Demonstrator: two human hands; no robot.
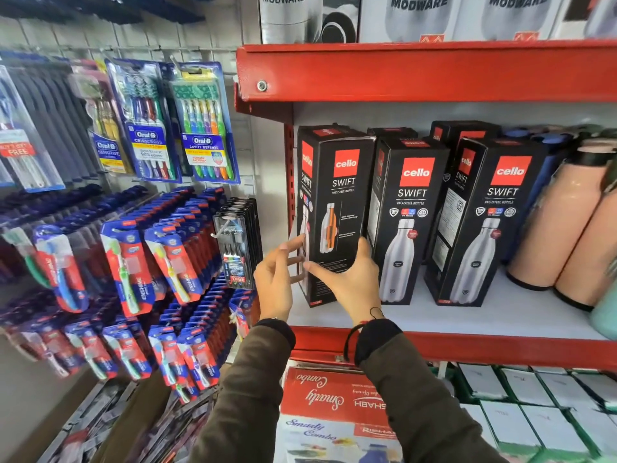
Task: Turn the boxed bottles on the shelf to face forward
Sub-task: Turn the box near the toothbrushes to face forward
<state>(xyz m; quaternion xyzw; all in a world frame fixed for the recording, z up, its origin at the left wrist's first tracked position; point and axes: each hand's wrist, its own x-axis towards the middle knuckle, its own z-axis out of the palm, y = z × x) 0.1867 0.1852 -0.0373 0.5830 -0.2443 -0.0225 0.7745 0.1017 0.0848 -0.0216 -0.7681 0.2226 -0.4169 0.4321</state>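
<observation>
The leftmost boxed bottle (334,212) is standing upright at the left end of the red shelf (467,345), at about ten o'clock from the middle box (405,222) just beside it, and is showing a cutaway side panel rather than the front its neighbours are showing. The left hand (275,282) is lying with fingers spread against its left face while the right hand (354,282) is cupping its lower front and right edge, so both are pressing on the box without closing round it. Being stiff, smooth card around a likely weighty steel bottle, it is probably going to pivot best gripped low on opposite faces, since pushing high risks tipping it.
</observation>
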